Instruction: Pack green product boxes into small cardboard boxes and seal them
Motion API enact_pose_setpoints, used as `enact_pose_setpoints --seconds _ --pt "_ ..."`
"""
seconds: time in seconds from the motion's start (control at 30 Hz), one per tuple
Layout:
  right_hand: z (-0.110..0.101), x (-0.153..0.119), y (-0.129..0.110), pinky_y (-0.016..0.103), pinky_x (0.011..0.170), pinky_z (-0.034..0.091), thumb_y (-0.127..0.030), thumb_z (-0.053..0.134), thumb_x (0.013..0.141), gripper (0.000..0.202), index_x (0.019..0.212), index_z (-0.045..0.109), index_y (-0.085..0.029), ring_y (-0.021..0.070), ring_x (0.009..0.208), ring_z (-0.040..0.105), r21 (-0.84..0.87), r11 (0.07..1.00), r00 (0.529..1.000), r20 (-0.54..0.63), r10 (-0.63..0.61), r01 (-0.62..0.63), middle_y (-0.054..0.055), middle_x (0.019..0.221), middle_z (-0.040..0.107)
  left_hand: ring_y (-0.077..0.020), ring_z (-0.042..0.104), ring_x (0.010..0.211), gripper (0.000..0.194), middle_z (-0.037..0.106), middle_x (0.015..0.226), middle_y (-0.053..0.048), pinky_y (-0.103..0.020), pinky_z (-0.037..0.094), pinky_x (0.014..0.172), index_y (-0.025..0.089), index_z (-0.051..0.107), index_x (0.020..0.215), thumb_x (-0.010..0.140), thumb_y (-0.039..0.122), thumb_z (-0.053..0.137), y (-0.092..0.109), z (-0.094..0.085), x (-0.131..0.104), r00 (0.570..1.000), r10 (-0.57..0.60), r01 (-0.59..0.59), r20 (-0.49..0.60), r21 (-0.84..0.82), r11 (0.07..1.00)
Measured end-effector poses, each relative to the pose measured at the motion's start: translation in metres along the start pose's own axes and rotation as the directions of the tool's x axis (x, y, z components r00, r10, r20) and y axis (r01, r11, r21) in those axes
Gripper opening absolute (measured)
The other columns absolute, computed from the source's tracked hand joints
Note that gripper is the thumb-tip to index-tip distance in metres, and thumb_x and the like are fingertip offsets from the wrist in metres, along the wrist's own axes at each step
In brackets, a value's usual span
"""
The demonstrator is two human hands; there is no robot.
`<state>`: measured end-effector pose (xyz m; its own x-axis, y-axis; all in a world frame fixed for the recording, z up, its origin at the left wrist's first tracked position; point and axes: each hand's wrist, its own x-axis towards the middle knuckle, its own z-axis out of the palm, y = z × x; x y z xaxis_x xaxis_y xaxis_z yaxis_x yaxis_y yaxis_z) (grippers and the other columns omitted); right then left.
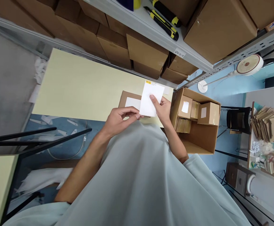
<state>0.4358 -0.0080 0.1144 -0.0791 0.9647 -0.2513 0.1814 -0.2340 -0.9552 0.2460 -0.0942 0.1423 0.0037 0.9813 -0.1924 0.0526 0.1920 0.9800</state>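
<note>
A white paper sheet [148, 99] with a small yellow mark in its top corner is held over the pale yellow table. My right hand [162, 108] grips its right side, thumb lying on the front and fingers behind. At the lower left corner, the thumb and forefinger of my left hand [121, 121] pinch together on the sheet's edge. Partly behind the sheet and my left hand, a brown cardboard piece [125, 96] with a white label [132, 102] rests on the table; whether it is a flat packet or a box I cannot tell.
An open carton [199, 138] with several small boxes stands to the right. Brown boxes [146, 55] line the shelf behind the table [80, 84]. Two utility knives [162, 23] lie on the upper shelf [141, 28]. A white fan [249, 65] stands beyond.
</note>
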Motion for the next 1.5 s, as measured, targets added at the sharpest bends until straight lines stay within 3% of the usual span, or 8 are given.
enact_pose_setpoints --seconds 0.13,0.27,0.4,0.5,0.8,0.97,1.2,1.5 --pt "0.011 0.001 0.015 0.028 0.069 0.059 -0.082 0.076 0.096 0.068 0.111 0.081 -0.016 0.0202 0.084 0.074 -0.071 0.997 0.995 0.095 0.004 0.002 0.005 0.090 0.080 -0.0232 0.075 0.081 0.033 0.081 0.084 -0.006 -0.034 0.065 0.078 0.025 0.080 0.082 0.089 0.057 0.080 0.002 -0.002 -0.001 0.999 0.033 -0.032 -0.009 0.054 0.998" --pt "0.010 -0.001 0.020 0.031 0.085 0.063 -0.069 0.079 0.102 0.061 0.136 0.079 -0.019 0.0194 0.089 0.076 -0.413 0.900 0.972 0.231 -0.046 0.140 0.006 0.103 0.082 -0.0205 0.071 0.078 0.027 0.080 0.086 -0.004 -0.031 0.061 0.073 0.026 0.081 0.083 0.091 0.051 0.076 0.000 -0.006 -0.002 0.995 0.082 -0.074 -0.060 0.125 0.989" --pt "0.001 -0.015 0.003 0.034 0.091 0.062 -0.062 0.068 0.112 0.044 0.113 0.085 -0.021 0.0184 0.092 0.072 -0.357 0.868 0.900 0.389 -0.196 0.344 0.009 0.109 0.080 -0.0195 0.071 0.078 0.024 0.081 0.087 -0.003 -0.030 0.060 0.073 0.026 0.082 0.085 0.092 0.047 0.073 -0.004 -0.015 -0.003 0.988 0.125 -0.106 -0.087 0.190 0.976" --pt "0.003 -0.028 -0.014 0.035 0.086 0.062 -0.065 0.075 0.107 0.043 0.102 0.085 -0.024 0.0193 0.090 0.070 -0.201 0.911 0.852 0.468 -0.234 0.360 0.007 0.101 0.078 -0.0194 0.071 0.079 0.022 0.081 0.086 -0.002 -0.030 0.060 0.076 0.026 0.083 0.085 0.092 0.044 0.072 -0.006 -0.022 -0.005 0.988 0.140 -0.122 -0.068 0.224 0.967" --pt "0.050 -0.029 -0.019 0.035 0.089 0.060 -0.050 0.071 0.106 0.031 0.092 0.079 -0.023 0.0186 0.089 0.067 -0.262 0.917 0.897 0.406 -0.177 0.300 0.004 0.094 0.075 -0.0178 0.069 0.079 0.018 0.080 0.085 -0.001 -0.030 0.057 0.077 0.025 0.078 0.083 0.090 0.035 0.066 -0.024 -0.062 -0.007 0.990 0.127 -0.111 -0.061 0.217 0.970" --pt "0.083 -0.021 -0.016 0.034 0.082 0.058 -0.054 0.076 0.099 0.033 0.087 0.074 -0.023 0.0171 0.081 0.064 -0.193 0.972 0.954 0.291 -0.070 0.130 0.002 0.090 0.073 -0.0169 0.069 0.075 0.015 0.079 0.082 0.000 -0.029 0.058 0.075 0.025 0.073 0.076 0.083 0.032 0.062 -0.045 -0.118 -0.005 0.990 0.032 0.003 -0.138 0.247 0.969" --pt "0.137 -0.002 -0.029 0.035 0.078 0.058 -0.059 0.081 0.095 0.037 0.086 0.074 -0.025 0.0184 0.075 0.067 -0.182 0.983 0.975 0.220 0.033 0.008 0.001 0.081 0.070 -0.0179 0.069 0.073 0.014 0.080 0.082 0.000 -0.028 0.059 0.075 0.025 0.074 0.077 0.079 0.034 0.064 -0.090 -0.229 0.001 0.958 -0.091 0.163 -0.273 0.253 0.954" --pt "0.195 -0.017 -0.049 0.041 0.089 0.062 -0.059 0.082 0.095 0.037 0.085 0.074 -0.025 0.0229 0.080 0.074 -0.199 0.968 0.978 0.113 0.175 -0.150 0.002 0.077 0.074 -0.0218 0.072 0.078 0.004 0.073 0.071 0.001 -0.031 0.054 0.081 0.023 0.073 0.076 0.078 0.025 0.070 -0.157 -0.392 0.029 0.815 -0.276 0.471 -0.510 0.305 0.827"
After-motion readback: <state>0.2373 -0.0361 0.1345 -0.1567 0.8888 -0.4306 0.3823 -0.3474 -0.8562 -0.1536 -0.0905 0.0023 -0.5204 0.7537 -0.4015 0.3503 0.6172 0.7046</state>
